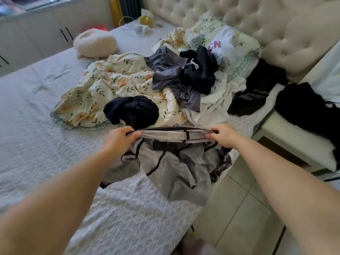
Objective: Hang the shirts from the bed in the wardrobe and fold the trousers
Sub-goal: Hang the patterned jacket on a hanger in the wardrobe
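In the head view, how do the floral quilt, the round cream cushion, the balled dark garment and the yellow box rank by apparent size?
1. floral quilt
2. balled dark garment and round cream cushion: alike; the cushion lies farther, so unranked
3. yellow box, also far away

Some fingers of the left hand (119, 138) and the right hand (223, 135) are lost behind the band of the grey garment (174, 162). Its crumpled lower part below them could be legs or sleeves — unclear. Far beyond the right hand, dark clothes (198, 70) cover part of the lettering on a white shirt (222, 43). Behind both hands, a pinkish blur (195, 245) is cut off at the bottom edge.
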Demonstrator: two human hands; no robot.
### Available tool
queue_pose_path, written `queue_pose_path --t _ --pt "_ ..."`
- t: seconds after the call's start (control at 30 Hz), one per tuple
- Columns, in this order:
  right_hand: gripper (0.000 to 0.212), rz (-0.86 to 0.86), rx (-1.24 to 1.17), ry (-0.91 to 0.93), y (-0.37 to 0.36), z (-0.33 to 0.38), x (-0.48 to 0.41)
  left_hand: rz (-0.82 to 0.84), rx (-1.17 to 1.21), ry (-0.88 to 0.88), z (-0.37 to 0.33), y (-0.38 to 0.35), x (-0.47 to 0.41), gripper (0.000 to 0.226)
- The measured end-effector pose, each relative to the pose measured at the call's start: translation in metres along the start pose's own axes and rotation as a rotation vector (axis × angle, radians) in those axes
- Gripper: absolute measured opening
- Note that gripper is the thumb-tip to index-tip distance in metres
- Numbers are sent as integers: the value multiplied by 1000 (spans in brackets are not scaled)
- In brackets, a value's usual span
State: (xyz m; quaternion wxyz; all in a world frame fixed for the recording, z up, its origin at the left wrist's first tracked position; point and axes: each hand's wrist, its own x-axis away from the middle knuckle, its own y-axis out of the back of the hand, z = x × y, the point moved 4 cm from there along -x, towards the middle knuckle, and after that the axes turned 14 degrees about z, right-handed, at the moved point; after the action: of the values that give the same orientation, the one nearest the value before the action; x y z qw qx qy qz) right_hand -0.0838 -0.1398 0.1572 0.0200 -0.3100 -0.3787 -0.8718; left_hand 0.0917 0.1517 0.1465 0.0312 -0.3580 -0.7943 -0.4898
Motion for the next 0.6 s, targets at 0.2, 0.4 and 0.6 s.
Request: queue_pose_path --t 0.2,0.4,0.6 --pt "34 -19 -42 220 20 72 8 265 -79 -256 -79 -18 7 77" --pt "33 -78 -91 346 35 103 16 299 347 -462 -163 -35 18 13" --pt "21 22 -388 240 29 67 27 314 531 -276 -164 -42 15 18"
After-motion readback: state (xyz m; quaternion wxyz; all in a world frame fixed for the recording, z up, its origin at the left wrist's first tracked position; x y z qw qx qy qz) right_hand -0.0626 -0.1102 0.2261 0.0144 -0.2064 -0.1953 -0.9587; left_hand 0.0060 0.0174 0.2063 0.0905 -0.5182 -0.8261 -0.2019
